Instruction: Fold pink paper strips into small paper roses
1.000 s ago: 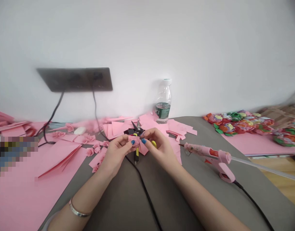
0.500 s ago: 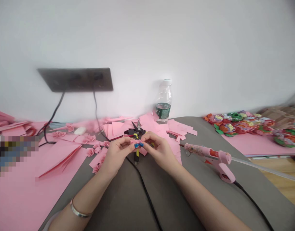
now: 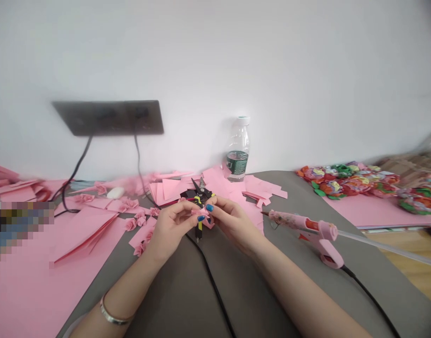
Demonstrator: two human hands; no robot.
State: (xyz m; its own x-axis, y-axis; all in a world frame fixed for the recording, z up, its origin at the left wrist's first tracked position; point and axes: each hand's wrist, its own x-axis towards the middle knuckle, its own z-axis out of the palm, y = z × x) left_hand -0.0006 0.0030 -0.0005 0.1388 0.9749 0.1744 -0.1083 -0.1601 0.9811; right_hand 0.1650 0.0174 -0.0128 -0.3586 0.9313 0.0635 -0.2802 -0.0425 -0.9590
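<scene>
The left hand (image 3: 172,230) and right hand (image 3: 234,230) share a closed fingertip grip on a small folded pink paper piece (image 3: 203,218).

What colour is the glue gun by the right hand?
The glue gun is mainly pink, shown best in the head view.

We look from the person's head, forward and down, from close above the fingers (image 3: 217,210), with the white wall (image 3: 215,70) beyond them and the forearms (image 3: 303,291) coming in below them, in our single view.
</scene>
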